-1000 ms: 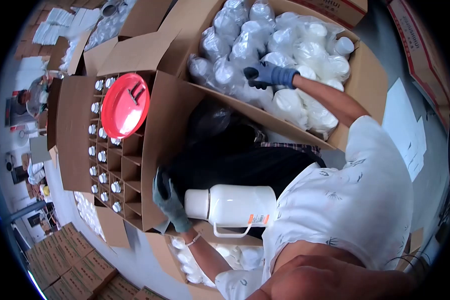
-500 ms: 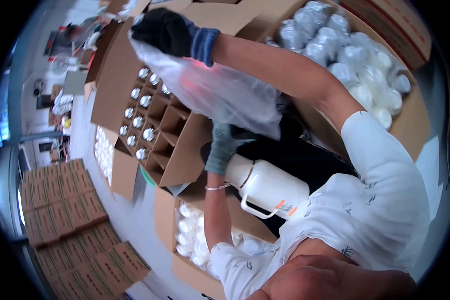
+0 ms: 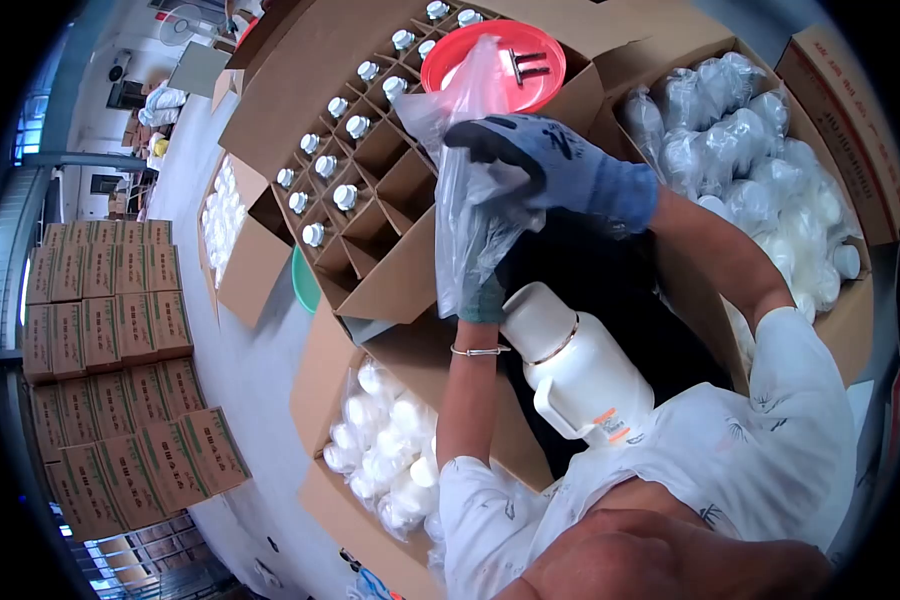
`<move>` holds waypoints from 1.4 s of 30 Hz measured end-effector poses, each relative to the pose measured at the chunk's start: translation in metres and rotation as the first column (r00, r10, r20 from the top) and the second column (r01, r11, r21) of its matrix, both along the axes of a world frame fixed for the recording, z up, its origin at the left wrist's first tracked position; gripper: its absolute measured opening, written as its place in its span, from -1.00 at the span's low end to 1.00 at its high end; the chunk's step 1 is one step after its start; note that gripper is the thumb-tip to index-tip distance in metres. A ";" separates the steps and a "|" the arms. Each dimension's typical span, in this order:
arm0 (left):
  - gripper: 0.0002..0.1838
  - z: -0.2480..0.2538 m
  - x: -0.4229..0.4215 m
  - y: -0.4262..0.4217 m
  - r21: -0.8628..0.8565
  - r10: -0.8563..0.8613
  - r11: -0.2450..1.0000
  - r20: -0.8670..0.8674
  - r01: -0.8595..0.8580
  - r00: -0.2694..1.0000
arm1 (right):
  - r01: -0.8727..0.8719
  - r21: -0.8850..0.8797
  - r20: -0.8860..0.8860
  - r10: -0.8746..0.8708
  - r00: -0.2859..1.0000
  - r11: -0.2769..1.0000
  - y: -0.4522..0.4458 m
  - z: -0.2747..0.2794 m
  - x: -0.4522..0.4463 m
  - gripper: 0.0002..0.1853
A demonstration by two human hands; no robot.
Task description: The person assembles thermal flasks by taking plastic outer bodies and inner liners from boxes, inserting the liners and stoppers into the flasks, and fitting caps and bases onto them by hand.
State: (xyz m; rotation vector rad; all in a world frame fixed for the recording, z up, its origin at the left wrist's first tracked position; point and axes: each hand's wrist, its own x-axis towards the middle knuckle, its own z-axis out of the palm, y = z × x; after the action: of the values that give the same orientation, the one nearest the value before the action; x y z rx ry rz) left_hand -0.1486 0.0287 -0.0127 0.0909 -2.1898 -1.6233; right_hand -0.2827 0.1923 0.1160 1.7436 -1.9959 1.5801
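Cartons stand stacked at far left. Next, a box holds wrapped white pieces. Above it, a divided box looks part-filled, white caps showing in many cells, with a red dish on top. Bag hangs before it, its length running roughly up and down, its mouth unclear. Left hand is mostly hidden behind the bag, so its grip I cannot tell. Right hand seems clamped on the bag. Flask lies on the lap, unwrapped, the bag not around it; its long axis slants, cap to upper left, base to lower right against the shirt, handle facing lower left. More wrapped pieces fill the box at right.
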 end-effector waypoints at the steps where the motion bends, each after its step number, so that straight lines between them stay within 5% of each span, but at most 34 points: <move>1: -0.62 0.007 0.013 0.002 -0.461 0.091 0.884 0.001 -0.080 0.996 | 0.153 0.166 -0.127 -0.133 0.983 0.974 0.000 -0.005 -0.005 -0.44; 3: -0.50 0.027 0.030 -0.001 -0.018 -0.023 0.999 0.155 0.026 0.988 | 0.330 0.007 -0.026 -0.329 0.944 0.944 -0.020 -0.042 -0.027 -0.68; 5: -0.38 0.053 0.042 -0.002 0.430 -0.189 0.900 0.231 0.074 0.954 | 0.381 -0.011 0.075 -0.379 0.922 0.925 -0.031 -0.054 -0.030 -0.71; 6: -0.25 0.063 0.048 0.010 0.378 -0.098 0.926 0.239 0.000 0.966 | 0.363 0.006 0.098 -0.362 0.927 0.932 -0.035 -0.058 -0.025 -0.71; 7: -0.37 0.054 0.055 0.005 0.105 -0.052 0.994 0.194 0.032 0.980 | 0.338 0.031 0.124 -0.339 0.933 0.941 -0.040 -0.062 -0.016 -0.70; 10: -0.56 0.030 0.068 -0.008 -0.489 0.131 0.867 0.043 -0.093 0.990 | 0.253 0.068 0.051 -0.257 0.965 0.965 -0.053 -0.076 0.015 -0.68; 13: -0.51 0.029 0.056 -0.015 -0.589 0.468 0.677 -0.119 -0.442 0.876 | 0.366 0.062 -0.051 -0.363 0.930 0.929 -0.034 -0.090 0.015 -0.63; 15: -0.58 0.030 0.066 -0.004 0.120 0.430 0.899 -0.061 -0.421 0.901 | 0.557 0.119 -0.077 -0.552 0.830 0.822 -0.004 -0.113 -0.008 -0.59; 16: -0.60 0.031 0.071 0.002 0.467 0.461 0.801 -0.083 -0.374 0.884 | 0.626 0.100 -0.192 -0.603 0.774 0.773 0.010 -0.132 -0.004 -0.52; 17: -0.59 0.006 0.080 0.007 0.749 0.397 0.626 -0.065 -0.218 0.915 | 0.574 0.159 -0.088 -0.567 0.819 0.804 0.025 -0.152 0.002 -0.51; 18: -0.50 0.007 0.089 0.025 0.607 0.415 0.714 0.033 -0.348 0.909 | 0.516 0.209 0.022 -0.531 0.847 0.831 0.040 -0.159 0.014 -0.49; 19: -0.52 0.002 0.102 0.033 0.600 0.380 0.728 0.049 -0.331 0.924 | 0.451 0.251 0.138 -0.493 0.859 0.856 0.054 -0.166 0.027 -0.47; 20: -0.53 -0.010 0.121 0.035 0.409 0.312 0.855 0.086 -0.319 0.946 | 0.455 0.301 0.217 -0.525 0.823 0.838 0.066 -0.169 0.042 -0.47; 21: -0.55 -0.020 0.139 0.039 0.203 0.250 0.940 0.131 -0.273 0.959 | 0.534 0.221 0.069 -0.559 0.826 0.816 0.085 -0.177 0.062 -0.47; 23: -0.54 -0.019 0.173 0.072 -0.205 0.376 0.920 0.223 -0.334 0.899 | 0.634 0.017 -0.226 -0.615 0.755 0.773 0.120 -0.193 0.102 -0.48; 24: -0.53 -0.019 0.187 0.085 -0.405 0.443 0.855 0.240 -0.325 0.864 | 0.520 0.104 -0.218 -0.491 0.844 0.848 0.132 -0.182 0.112 -0.50; 25: -0.47 -0.028 0.200 0.091 -0.577 0.301 0.769 -0.049 -0.273 0.952 | 0.390 0.189 -0.195 -0.355 0.914 0.901 0.145 -0.166 0.120 -0.52; 27: -0.41 0.005 0.196 0.121 -0.398 0.341 0.857 -0.036 -0.326 0.939 | 0.336 0.188 -0.127 -0.316 0.940 0.923 0.155 -0.154 0.131 -0.58; 29: -0.44 0.044 0.182 0.141 -0.427 0.315 0.851 -0.053 -0.306 0.948 | 0.290 0.182 -0.010 -0.293 0.956 0.940 0.163 -0.157 0.133 -0.60; 30: -0.46 0.053 0.175 0.146 -0.443 0.302 0.844 -0.071 -0.301 0.951 | 0.307 0.154 -0.121 -0.291 0.949 0.939 0.166 -0.178 0.133 -0.62; 33: -0.66 0.037 0.217 0.145 -0.859 0.085 0.510 0.013 -0.032 0.996 | 0.171 0.145 -0.231 -0.135 0.964 0.975 0.200 -0.186 0.135 -0.61; 36: -0.71 0.018 0.271 0.145 -0.742 -0.094 0.601 0.306 0.299 0.947 | -0.049 0.225 -0.321 0.121 0.939 0.973 0.259 -0.194 0.169 -0.63; 38: -0.71 0.008 0.303 0.159 -0.606 -0.133 0.548 0.618 0.577 0.775 | -0.151 0.251 -0.276 0.221 0.936 0.956 0.285 -0.194 0.190 -0.69; 40: -0.68 0.014 0.311 0.142 -0.518 -0.135 0.704 0.573 0.486 0.808 | -0.117 0.258 -0.199 0.171 0.965 0.959 0.313 -0.173 0.192 -0.77; 41: -0.65 0.017 0.321 0.120 -0.510 -0.037 0.808 0.455 0.295 0.890 | -0.066 0.316 -0.329 0.175 0.928 0.946 0.329 -0.166 0.189 -0.73; 42: -0.66 0.032 0.314 0.103 -0.184 0.178 0.979 0.546 -0.090 0.819 | -0.026 0.302 -0.327 0.129 0.936 0.953 0.341 -0.167 0.193 -0.74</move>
State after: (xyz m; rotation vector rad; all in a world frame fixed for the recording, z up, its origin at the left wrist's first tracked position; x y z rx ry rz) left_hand 0.1654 0.1318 0.0188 0.7544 -2.6511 -1.4706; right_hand -0.0894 0.5336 -0.0508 2.0538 -2.0811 0.9367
